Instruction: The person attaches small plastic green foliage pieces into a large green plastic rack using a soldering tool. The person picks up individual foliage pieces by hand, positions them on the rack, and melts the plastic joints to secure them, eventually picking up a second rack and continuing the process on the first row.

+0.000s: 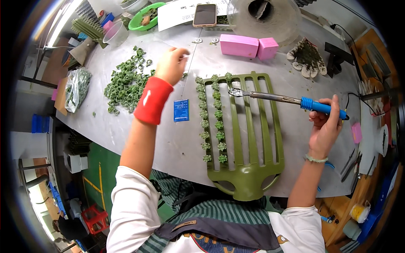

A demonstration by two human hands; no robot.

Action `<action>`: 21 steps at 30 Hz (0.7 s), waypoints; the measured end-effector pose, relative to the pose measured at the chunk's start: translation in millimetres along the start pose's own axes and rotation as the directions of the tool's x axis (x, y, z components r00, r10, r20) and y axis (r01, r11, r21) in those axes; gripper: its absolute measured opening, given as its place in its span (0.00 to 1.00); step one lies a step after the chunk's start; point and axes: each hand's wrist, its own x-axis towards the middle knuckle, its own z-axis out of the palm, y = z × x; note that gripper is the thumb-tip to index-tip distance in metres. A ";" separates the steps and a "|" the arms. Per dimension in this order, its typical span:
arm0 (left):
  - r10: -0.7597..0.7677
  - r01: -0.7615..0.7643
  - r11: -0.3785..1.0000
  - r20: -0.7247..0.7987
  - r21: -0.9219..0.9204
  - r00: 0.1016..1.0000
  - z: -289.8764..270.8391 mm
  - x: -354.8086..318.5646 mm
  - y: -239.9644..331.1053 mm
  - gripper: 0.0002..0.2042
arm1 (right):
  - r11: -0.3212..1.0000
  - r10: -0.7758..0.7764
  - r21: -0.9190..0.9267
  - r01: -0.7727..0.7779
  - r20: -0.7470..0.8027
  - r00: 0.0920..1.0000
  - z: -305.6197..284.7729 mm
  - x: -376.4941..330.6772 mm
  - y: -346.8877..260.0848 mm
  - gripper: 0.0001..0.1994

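My right hand [327,128] grips the blue handle of a soldering iron [276,98], its broad flat tip above the upper part of an olive-green slotted plastic piece [251,141]. Small green plastic rosettes [218,114] line the two leftmost bars of this piece. One more rosette [228,76] sits at the top of the third bar. My left hand [171,66], with a red wristband, is raised beside a loose heap of green rosettes [126,82]. Its fingers are curled together, and what they hold, if anything, I cannot make out.
A blue card [181,110] lies left of the slotted piece. Behind it are pink blocks [239,45], a phone [205,15] and a soiled glove [307,58]. A bag of green pieces [77,89] stands at the left table edge; hand tools [350,164] lie at the right.
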 end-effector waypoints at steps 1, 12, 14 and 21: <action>0.026 -0.037 0.991 0.082 0.128 0.996 -7.8 -2.5 -14.8 0.08 | 1.000 0.008 -0.001 -0.008 -0.005 1.000 0.7 -0.1 -1.2 0.18; -0.213 0.289 0.862 0.221 -0.416 0.952 -22.5 -34.3 42.8 0.09 | 1.000 -0.029 -0.011 0.029 -0.008 1.000 2.5 -2.8 -2.6 0.17; -0.041 0.128 0.880 0.197 -0.457 0.980 -12.7 -41.7 73.3 0.11 | 0.999 -0.036 -0.011 0.036 -0.017 0.999 1.7 -1.8 1.1 0.17; 0.170 -0.160 0.980 0.079 -0.120 0.982 22.8 -45.4 105.8 0.10 | 1.000 -0.026 0.002 0.026 0.020 0.999 2.7 -1.0 14.0 0.17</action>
